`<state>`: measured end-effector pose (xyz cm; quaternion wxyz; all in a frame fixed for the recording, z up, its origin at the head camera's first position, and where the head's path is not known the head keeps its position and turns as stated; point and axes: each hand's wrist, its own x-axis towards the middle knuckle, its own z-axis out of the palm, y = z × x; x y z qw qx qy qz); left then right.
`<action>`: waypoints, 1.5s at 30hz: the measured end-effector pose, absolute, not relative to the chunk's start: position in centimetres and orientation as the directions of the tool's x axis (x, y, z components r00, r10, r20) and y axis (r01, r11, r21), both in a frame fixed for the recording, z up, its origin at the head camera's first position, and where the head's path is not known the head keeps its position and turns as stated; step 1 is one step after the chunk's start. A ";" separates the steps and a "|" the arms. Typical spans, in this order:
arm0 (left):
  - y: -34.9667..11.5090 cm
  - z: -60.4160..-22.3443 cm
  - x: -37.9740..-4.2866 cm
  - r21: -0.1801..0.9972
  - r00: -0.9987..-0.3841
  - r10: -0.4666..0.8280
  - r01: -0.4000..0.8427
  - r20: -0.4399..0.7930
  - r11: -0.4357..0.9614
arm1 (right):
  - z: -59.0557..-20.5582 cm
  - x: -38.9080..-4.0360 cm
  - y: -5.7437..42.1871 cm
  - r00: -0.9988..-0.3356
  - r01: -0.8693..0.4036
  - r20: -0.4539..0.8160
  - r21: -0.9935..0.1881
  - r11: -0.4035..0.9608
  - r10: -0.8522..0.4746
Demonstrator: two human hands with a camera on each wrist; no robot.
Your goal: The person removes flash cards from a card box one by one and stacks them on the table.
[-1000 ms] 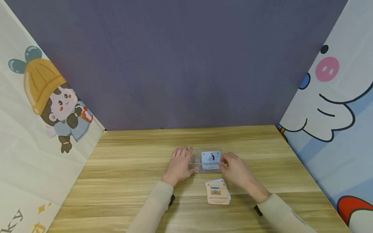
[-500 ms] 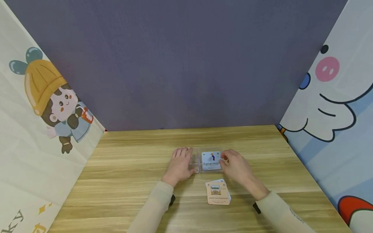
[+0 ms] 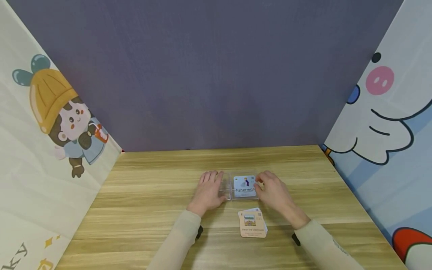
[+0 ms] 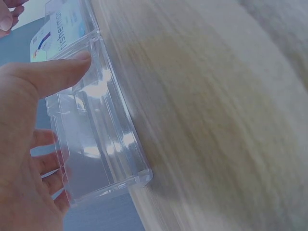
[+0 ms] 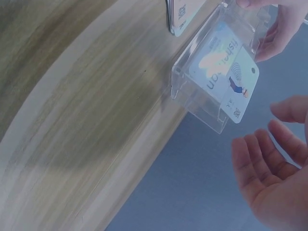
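Observation:
A clear plastic box, laid open in two halves, lies on the table. My left hand holds its left half, with the thumb over the near rim and the fingers behind the far wall. In the right half sits a pale blue card printed "fisherman"; in the right wrist view the card stands partly above the rim. My right hand is beside the card's right edge. The right wrist view shows its fingers loosely bent, apart from the card and holding nothing.
A small stack of cards, topped by an orange one, lies on the wooden table in front of the box. A dark panel rises along the table's back edge. Printed cloths flank both sides.
My right hand has shifted slightly away from me at the card's right edge. The left hand, the box and the card stack have stayed in place.

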<state>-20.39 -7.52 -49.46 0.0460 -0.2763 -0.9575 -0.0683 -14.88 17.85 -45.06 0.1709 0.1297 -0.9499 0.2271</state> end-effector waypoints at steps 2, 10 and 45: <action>-7.5 -49.4 -20.4 0.107 -0.844 0.522 0.535 0.124 0.838 | -45.1 -15.0 17.9 -0.904 -0.332 0.390 -0.382 0.863 -0.175; -7.5 -49.3 -20.4 0.106 -0.847 0.519 0.530 0.119 0.841 | -45.0 -15.6 17.7 -0.891 -0.346 0.413 -0.349 0.871 -0.189; -7.2 -49.2 -20.2 0.100 -0.854 0.513 0.520 0.088 0.848 | -45.8 -17.6 17.8 -0.898 -0.373 0.360 -0.313 0.873 -0.254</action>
